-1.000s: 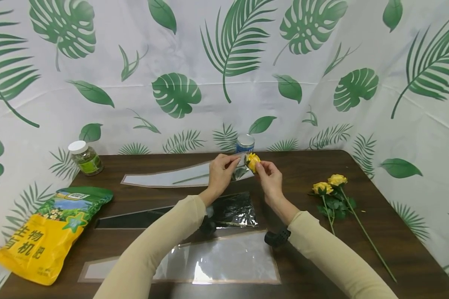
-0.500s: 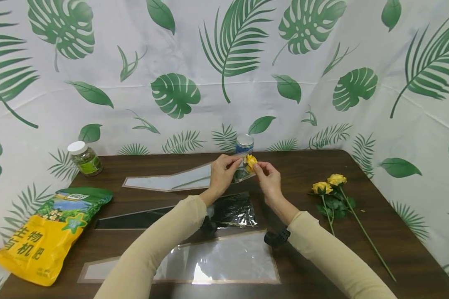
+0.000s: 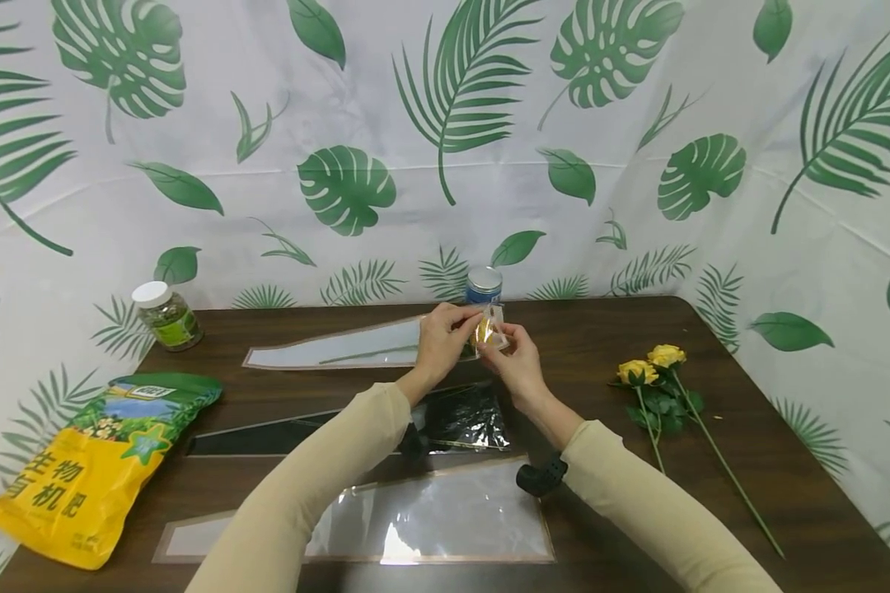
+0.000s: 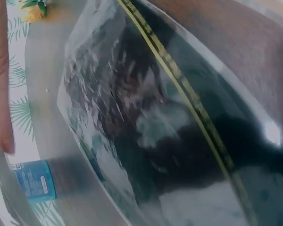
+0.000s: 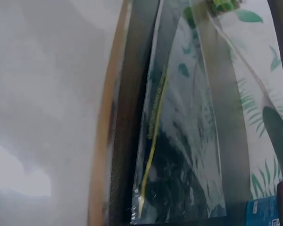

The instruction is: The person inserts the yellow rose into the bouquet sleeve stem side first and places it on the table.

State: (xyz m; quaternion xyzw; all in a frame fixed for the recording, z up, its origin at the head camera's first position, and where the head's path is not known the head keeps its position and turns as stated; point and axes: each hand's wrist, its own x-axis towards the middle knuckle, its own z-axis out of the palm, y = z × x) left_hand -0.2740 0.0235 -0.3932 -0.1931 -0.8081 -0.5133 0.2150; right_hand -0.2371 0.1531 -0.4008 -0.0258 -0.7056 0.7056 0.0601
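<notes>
In the head view, a yellow rose (image 3: 484,332) lies behind the clear plastic of a pale, tapered flower sleeve (image 3: 371,343), its green stem running leftward inside. My left hand (image 3: 437,339) pinches the sleeve's upper edge near its wide end. With thumb and fingers, my right hand (image 3: 517,361) holds the sleeve's right edge beside the bloom. The fingers partly cover the flower head. Neither wrist view shows the rose being handled; a blurred finger (image 4: 1,84) of the left hand appears at the left edge of its view.
Below the hands lie a black sleeve (image 3: 463,416) and another clear sleeve (image 3: 445,515). Two yellow roses (image 3: 653,366) rest at right. A blue can (image 3: 484,287) stands behind the hands. At left are a lidded jar (image 3: 169,317) and a yellow-green fertilizer bag (image 3: 96,469).
The rose has slid left into the sleeve and now sits behind its plastic. My right hand has moved slightly left, from the bloom to the sleeve's edge. My left hand stays nearly still.
</notes>
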